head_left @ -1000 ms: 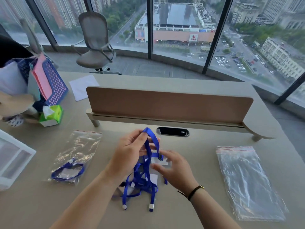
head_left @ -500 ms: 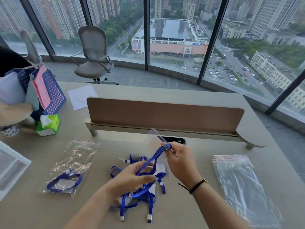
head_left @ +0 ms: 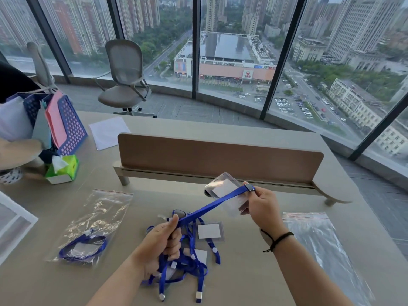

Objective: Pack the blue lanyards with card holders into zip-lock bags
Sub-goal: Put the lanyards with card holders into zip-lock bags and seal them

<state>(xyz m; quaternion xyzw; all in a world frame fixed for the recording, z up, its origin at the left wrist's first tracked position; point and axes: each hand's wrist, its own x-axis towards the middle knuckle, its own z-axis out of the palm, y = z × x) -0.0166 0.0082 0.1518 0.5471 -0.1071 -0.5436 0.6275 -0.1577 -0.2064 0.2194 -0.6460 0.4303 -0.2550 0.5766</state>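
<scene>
A blue lanyard strap (head_left: 212, 204) is stretched taut above the desk between my two hands. My right hand (head_left: 261, 206) pinches its clip end, where a clear card holder (head_left: 225, 193) hangs. My left hand (head_left: 163, 241) grips the strap lower down, above a tangled pile of blue lanyards (head_left: 189, 261) with card holders (head_left: 209, 231) on the desk. At the left lies a zip-lock bag (head_left: 97, 224) with a coiled blue lanyard inside. A flat, see-through zip-lock bag (head_left: 318, 244) lies at the right.
A brown divider panel (head_left: 218, 157) runs across the desk behind my hands. At the left stand a green tissue box (head_left: 64, 168), a blue perforated basket (head_left: 70, 127) with papers, and a white tray (head_left: 13, 219). A paper sheet (head_left: 108, 132) lies further back.
My right hand has lifted the clip end and card holder up and to the right. My left hand slid down the strap, pulling it taut out of the pile.
</scene>
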